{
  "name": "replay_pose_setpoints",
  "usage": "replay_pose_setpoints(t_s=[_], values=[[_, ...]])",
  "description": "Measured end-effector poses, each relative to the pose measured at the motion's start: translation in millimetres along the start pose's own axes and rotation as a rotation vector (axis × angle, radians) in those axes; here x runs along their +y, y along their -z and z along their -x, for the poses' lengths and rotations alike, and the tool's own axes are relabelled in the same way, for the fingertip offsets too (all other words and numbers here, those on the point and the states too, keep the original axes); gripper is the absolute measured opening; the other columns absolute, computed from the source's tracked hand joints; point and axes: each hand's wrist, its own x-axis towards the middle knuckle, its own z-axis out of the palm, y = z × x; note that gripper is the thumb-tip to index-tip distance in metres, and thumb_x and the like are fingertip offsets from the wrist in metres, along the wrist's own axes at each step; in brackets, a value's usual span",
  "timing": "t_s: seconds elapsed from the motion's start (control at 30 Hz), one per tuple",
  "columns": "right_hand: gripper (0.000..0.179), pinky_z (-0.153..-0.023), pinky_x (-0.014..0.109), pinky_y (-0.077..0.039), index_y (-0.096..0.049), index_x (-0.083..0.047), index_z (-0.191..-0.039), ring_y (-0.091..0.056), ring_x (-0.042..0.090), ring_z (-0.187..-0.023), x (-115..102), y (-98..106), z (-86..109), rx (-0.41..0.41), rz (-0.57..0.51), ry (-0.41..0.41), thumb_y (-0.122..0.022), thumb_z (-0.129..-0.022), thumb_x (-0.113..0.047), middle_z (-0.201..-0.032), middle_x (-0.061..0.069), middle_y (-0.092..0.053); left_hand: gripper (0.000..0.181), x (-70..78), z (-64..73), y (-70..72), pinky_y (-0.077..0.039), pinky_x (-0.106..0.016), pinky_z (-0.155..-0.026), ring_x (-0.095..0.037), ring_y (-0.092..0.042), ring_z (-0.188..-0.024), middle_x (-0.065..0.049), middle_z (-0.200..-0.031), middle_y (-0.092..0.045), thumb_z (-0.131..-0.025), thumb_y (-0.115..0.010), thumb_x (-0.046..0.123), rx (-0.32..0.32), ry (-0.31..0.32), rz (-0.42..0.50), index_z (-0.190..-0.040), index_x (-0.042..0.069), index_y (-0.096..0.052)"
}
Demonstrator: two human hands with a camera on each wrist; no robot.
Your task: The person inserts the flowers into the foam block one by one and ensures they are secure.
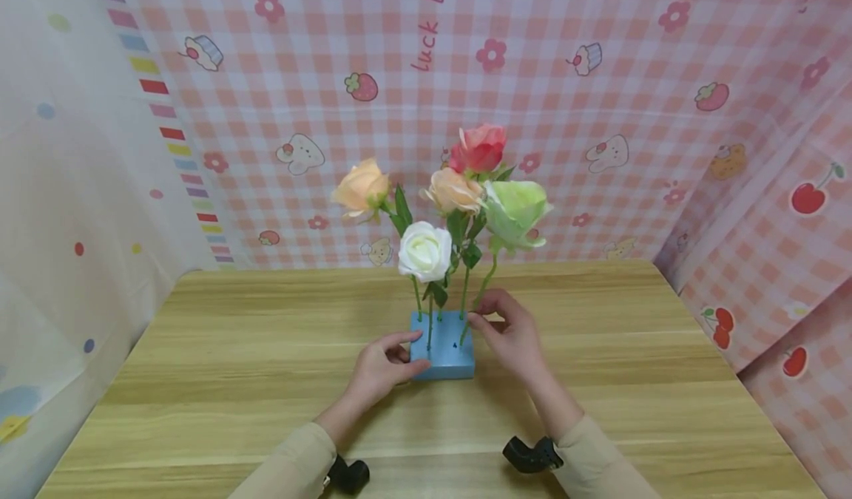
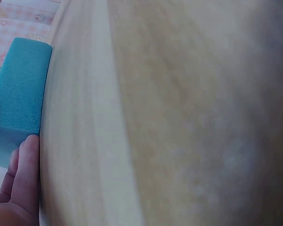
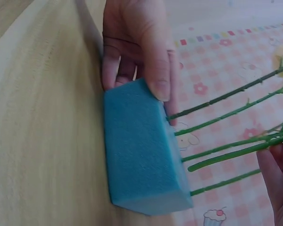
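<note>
A blue foam block (image 1: 442, 366) sits on the table with several artificial rose stems standing upright in its top. My left hand (image 1: 381, 369) grips its left end, thumb and fingers on either side. My right hand (image 1: 511, 334) pinches the stem of a pale green rose (image 1: 515, 212) by the block's right side. In the right wrist view, the lower tip of that green stem (image 3: 217, 160) is apart from the block's top. A white rose (image 1: 424, 252) is in front, two peach roses (image 1: 362, 187) are left and middle, and a pink-red rose (image 1: 479, 148) rises behind.
The wood-grain table (image 1: 253, 366) stretches around the block. Behind it hangs a pink checked cloth (image 1: 399, 122), with a white dotted cloth (image 1: 80, 188) on the left. Black wrist devices (image 1: 532, 455) sit beside both sleeves, near the table's front.
</note>
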Motion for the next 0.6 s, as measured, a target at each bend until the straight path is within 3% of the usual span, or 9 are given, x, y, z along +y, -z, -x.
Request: replay_pose_setpoints(t_s=[0.6], values=[[0.015, -0.066, 0.028, -0.058, -0.062, 0.01, -0.095, -0.062, 0.014, -0.079, 6, -10, 2.8, -0.041, -0.013, -0.071, -0.069, -0.083, 0.016, -0.087, 0.02, -0.064, 0.049, 0.1, -0.1, -0.1, -0.055, -0.028, -0.064, -0.016, -0.061, -0.078, -0.003, -0.085, -0.065, -0.077, -0.087, 0.021, -0.002, 0.006, 0.003, -0.122, 0.012, -0.071]])
